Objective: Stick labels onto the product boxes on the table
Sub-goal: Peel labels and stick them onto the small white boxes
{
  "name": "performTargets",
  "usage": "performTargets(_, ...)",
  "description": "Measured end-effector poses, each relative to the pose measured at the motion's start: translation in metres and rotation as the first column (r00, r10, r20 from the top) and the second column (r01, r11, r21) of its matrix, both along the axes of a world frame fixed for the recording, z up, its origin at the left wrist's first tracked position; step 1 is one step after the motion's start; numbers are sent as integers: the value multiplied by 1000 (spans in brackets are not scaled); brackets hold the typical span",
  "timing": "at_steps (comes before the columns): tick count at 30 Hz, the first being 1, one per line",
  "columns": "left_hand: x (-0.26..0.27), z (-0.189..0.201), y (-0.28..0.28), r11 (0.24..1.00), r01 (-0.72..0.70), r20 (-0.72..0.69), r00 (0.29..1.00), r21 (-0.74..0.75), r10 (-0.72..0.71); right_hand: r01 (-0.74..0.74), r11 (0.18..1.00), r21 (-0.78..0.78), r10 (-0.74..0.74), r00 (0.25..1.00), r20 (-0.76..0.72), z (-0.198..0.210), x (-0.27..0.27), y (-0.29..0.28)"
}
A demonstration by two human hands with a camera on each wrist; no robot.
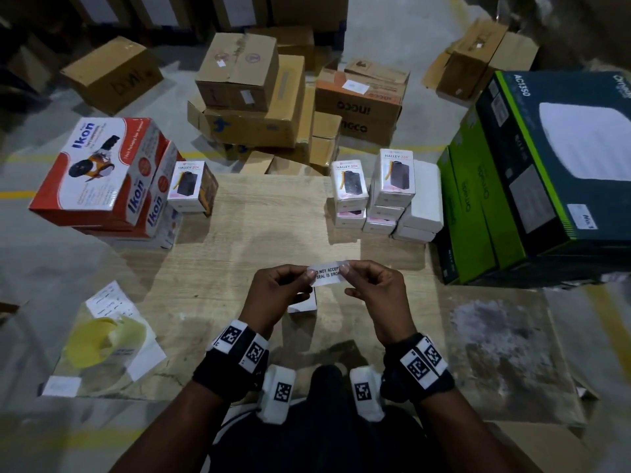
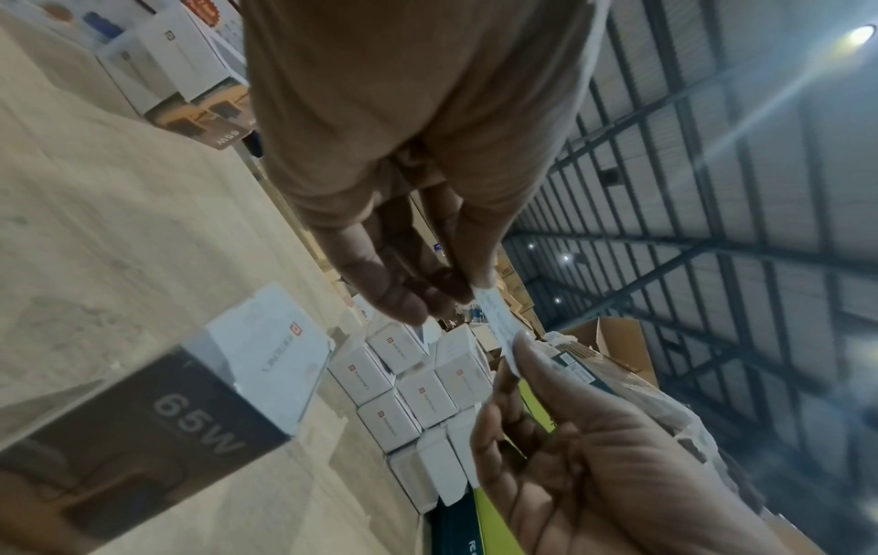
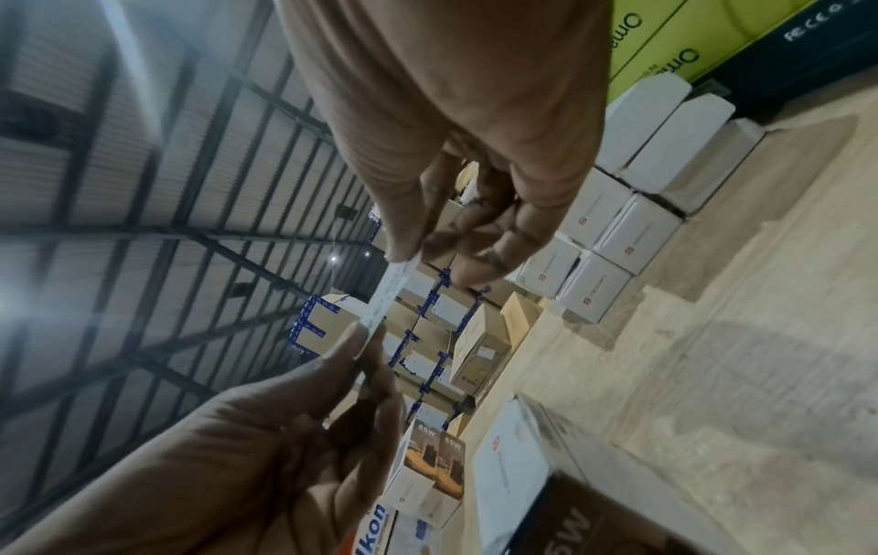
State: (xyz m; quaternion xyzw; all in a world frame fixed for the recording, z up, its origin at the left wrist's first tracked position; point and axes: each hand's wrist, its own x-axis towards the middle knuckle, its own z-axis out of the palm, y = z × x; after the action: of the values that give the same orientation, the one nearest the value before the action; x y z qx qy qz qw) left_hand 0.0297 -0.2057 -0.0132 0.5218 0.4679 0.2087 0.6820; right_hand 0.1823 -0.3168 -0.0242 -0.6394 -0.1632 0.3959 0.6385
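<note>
We hold a white label printed "DO NOT ACCEPT… SEAL IS BROK…" above the worktop, stretched between both hands: our left hand pinches its left end with thumb and forefinger, our right hand pinches the right end likewise. Beneath the left hand sits a small 65W box. Stacked white product boxes wait farther right.

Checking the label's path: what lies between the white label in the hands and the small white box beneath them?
Nothing: in the head view the white label hangs over the small white box, with only air between.
</note>
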Motion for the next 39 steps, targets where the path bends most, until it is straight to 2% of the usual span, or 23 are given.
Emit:
performTargets(3,-3,-5,0,997,-34,-35,999,69,37,16,1000,-23,-16,1000,2,-9,-5,1)
performTargets(9,-8,-26,4,993,-80,-202,975,85,96,-43,990,-133,24,990,-138,-36,-10,5)
performTargets(17,-8,-45,4,941,113,-470,881,318,53,-61,972,-225,13,978,-208,-69,-19,21)
performTargets(23,-3,-48,8,938,171,-543,839,301,21,-71,975,-210,8,958,-287,-77,-22,26)
performTargets(30,-1,-52,13,941,194,-567,824,276,-3,-44,983,-176,-14,949,-314,-84,-25,25)
performTargets(39,4,-53,14,912,267,-661,750,312,7,-53,975,-215,-4,966,-259,-98,-33,24)
